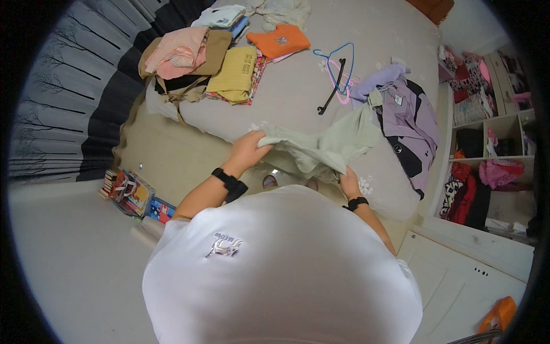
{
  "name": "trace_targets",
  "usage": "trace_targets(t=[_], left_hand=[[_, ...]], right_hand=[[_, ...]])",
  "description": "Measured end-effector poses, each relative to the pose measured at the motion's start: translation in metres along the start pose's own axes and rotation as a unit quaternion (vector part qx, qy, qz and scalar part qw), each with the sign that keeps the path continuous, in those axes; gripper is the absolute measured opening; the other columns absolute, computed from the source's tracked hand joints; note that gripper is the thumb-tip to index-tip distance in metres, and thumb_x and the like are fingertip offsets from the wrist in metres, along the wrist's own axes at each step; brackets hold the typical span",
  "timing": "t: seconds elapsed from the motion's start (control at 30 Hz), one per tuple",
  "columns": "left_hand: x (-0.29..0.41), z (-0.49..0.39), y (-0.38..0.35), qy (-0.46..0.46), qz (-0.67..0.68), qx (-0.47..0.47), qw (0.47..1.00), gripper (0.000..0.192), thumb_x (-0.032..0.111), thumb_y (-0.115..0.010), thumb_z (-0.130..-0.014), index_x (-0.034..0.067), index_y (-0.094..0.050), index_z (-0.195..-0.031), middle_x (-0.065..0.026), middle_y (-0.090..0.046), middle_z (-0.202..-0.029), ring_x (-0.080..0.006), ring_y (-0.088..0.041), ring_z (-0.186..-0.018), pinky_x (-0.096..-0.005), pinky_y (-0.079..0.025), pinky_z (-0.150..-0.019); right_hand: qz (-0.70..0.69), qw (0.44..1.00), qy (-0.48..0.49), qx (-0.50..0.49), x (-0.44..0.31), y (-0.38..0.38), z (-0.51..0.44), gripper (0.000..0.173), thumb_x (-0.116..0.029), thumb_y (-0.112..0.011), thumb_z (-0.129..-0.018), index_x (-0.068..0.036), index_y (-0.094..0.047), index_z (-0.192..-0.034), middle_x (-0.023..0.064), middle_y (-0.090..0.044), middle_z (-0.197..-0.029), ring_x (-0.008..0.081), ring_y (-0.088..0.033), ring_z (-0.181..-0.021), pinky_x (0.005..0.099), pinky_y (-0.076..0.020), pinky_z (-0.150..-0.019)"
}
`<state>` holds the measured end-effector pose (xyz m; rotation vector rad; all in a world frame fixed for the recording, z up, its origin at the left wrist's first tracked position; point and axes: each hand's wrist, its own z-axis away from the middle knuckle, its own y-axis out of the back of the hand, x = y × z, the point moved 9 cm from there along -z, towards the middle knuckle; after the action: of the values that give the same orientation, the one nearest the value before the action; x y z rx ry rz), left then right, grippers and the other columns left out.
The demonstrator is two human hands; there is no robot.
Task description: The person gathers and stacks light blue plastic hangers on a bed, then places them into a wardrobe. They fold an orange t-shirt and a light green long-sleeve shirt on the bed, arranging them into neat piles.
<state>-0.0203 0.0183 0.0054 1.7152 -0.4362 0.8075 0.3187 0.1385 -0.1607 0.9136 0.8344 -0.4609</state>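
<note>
A pale green garment (pixel 343 133) is stretched between my two hands at the bed's near edge, its far part lying on the bed. My left hand (pixel 250 150) grips one corner of its edge, and my right hand (pixel 349 182) grips the edge farther right. Beside it on the right lies a lilac and black jacket (pixel 408 116), spread loosely. Beyond the garment are a blue hanger (pixel 353 64), a pink hanger (pixel 343 99) and a black hanger bar (pixel 333 92). An orange folded garment (pixel 279 41) lies farther back.
Folded clothes lie at the bed's left: a yellow garment (pixel 234 71), a pink one (pixel 180 49) and a white one (pixel 221 16). Open shelves (pixel 485 159) with clothes stand at right, above a white cabinet door (pixel 459 275). Books (pixel 139 195) are near the curtain (pixel 64 99).
</note>
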Motion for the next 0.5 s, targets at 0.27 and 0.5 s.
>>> trace_targets(t=[0.27, 0.5], left_hand=[[0.070, 0.005, -0.018, -0.055, 0.035, -0.018, 0.998, 0.025, 0.030, -0.069, -0.083, 0.006, -0.063, -0.088, -0.0141, -0.064, -0.083, -0.0336, -0.060, -0.076, -0.0400, -0.047, -0.066], [0.121, 0.083, -0.056, -0.081, 0.042, 0.008, 0.996, 0.023, 0.027, -0.072, -0.080, 0.007, -0.064, -0.087, -0.0124, -0.063, -0.079, -0.0315, -0.061, -0.072, -0.0382, -0.048, -0.064]], right_hand=[[-0.159, 0.983, 0.008, 0.089, -0.004, 0.061, 0.059, 0.030, -0.011, -0.044, -0.091, 0.001, -0.062, -0.111, 0.0070, -0.065, -0.091, 0.0135, -0.058, -0.070, 0.0277, -0.0483, -0.062], [0.026, 0.993, 0.114, 0.010, 0.012, 0.056, 0.195, 0.024, -0.010, -0.050, -0.083, 0.001, -0.063, -0.100, 0.0164, -0.064, -0.077, 0.0261, -0.060, -0.068, 0.0366, -0.0481, -0.068]])
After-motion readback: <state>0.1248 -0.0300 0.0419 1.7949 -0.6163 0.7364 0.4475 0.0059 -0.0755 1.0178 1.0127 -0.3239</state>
